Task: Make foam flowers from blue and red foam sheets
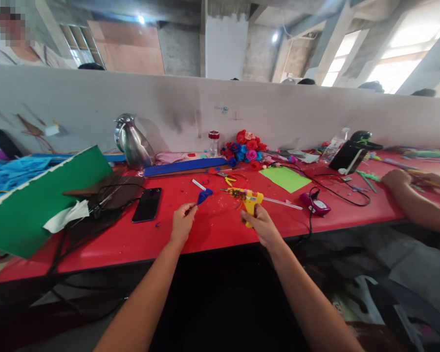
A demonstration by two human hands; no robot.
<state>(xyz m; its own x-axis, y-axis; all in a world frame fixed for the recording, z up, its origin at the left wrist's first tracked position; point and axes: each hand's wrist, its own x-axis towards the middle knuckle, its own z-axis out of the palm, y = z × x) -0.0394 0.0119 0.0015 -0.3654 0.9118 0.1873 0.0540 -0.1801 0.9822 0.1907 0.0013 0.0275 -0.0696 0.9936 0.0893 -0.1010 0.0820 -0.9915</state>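
Observation:
My left hand (184, 218) is closed in a pinch on a small piece of dark blue crepe paper (204, 195), which sticks out to the upper right of the fingers. In my right hand (263, 223) is the handle of a yellow glue gun (252, 201), its nozzle pointing left toward the blue paper but apart from it. A clear glue stick (284, 203) juts out of the gun's back end. Just beyond the blue paper lies a white marker (198, 185). Yellow-handled pliers (227, 179) rest behind the gun.
Bunched paper flowers (247, 146) and a jar (213, 144) stand near the partition. A phone (147, 205), steel jug (134, 142) and green board (55, 200) are on the left. Green paper (286, 179), a purple power socket (316, 204) with cables, and another person's arm (416, 200) are to the right.

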